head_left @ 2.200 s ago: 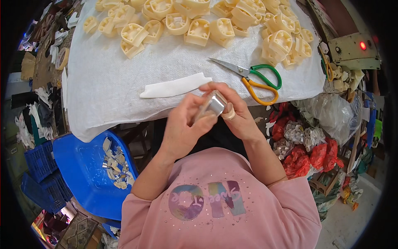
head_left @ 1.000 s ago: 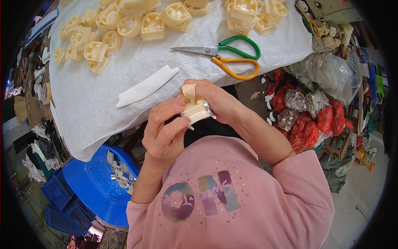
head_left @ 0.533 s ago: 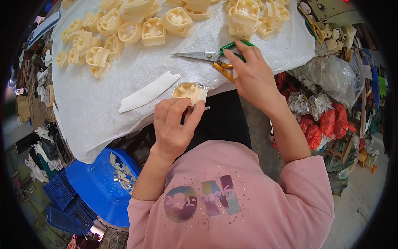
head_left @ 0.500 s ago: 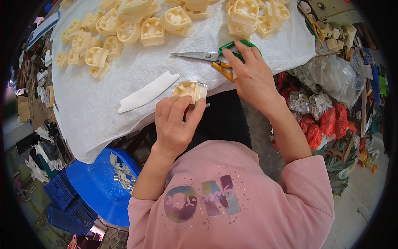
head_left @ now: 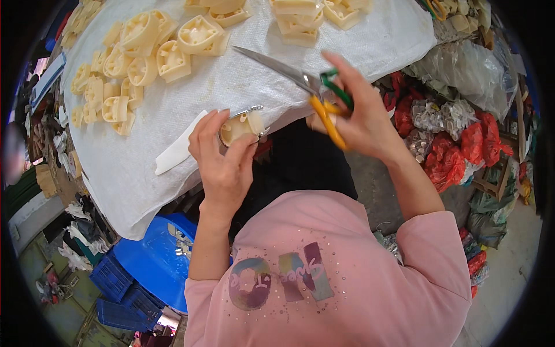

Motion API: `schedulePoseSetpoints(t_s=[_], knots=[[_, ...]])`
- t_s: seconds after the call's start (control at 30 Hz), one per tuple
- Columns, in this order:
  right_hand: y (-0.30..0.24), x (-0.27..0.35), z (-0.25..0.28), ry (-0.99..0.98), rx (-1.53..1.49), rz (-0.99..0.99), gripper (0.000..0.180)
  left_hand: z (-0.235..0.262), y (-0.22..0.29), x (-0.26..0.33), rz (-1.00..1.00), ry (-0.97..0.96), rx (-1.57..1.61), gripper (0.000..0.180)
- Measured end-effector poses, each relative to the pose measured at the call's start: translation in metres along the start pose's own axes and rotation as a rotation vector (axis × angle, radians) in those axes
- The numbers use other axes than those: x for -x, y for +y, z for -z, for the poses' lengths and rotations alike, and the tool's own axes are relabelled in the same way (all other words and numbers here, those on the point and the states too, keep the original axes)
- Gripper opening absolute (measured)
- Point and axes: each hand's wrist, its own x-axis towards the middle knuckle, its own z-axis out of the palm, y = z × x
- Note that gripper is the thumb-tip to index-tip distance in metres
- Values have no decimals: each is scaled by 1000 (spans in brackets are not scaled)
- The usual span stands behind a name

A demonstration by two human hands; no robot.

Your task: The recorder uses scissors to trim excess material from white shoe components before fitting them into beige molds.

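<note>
My left hand (head_left: 222, 165) grips a cream-coloured moulded plastic piece (head_left: 238, 128) by its side, between thumb and fingers, at the near edge of the white-covered table. Shiny silver material runs along the piece's rim and sticks out at its right end. Just right of it, my right hand (head_left: 365, 118) holds scissors (head_left: 280, 69) with one green and one orange handle. The blades point up and left over the cloth, above the piece and apart from it. A curved white strip (head_left: 179, 151) lies on the cloth beside my left hand, which partly covers its upper end.
Several similar cream pieces (head_left: 139, 34) lie in heaps across the far side of the white cloth (head_left: 115, 173). A blue tub (head_left: 150, 260) with scraps stands below the table at left, near blue crates (head_left: 115, 277). Red plastic bags (head_left: 445, 162) and clear plastic sheeting (head_left: 457, 75) lie at right.
My right hand has picked the scissors up off the cloth and now grips them by the handles. The left hand has shifted left and turned the plastic piece. The view has also shifted somewhat.
</note>
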Motion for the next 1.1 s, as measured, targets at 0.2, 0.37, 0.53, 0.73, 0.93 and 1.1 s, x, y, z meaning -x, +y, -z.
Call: schedulePoseSetpoints(t_s=[0.2, 0.37, 0.53, 0.73, 0.93, 1.1], knots=[[10, 56, -12, -436, -233, -93, 54, 5, -5, -1, 135, -101, 137, 29], [8, 58, -17, -612, -373, -217, 41, 8, -4, -3, 169, -130, 125, 27], [4, 55, -24, -603, -612, -457, 53, 7, -3, -4, 200, -140, 126, 26], [-6, 52, -25, -568, -616, -509, 51, 7, -5, -2, 182, -137, 124, 26], [-5, 57, -28, -570, -599, -480, 42, 7, -5, -2, 181, -129, 128, 27], [-2, 60, -33, -554, -619, -468, 34, 6, -6, -1, 176, -121, 134, 27]])
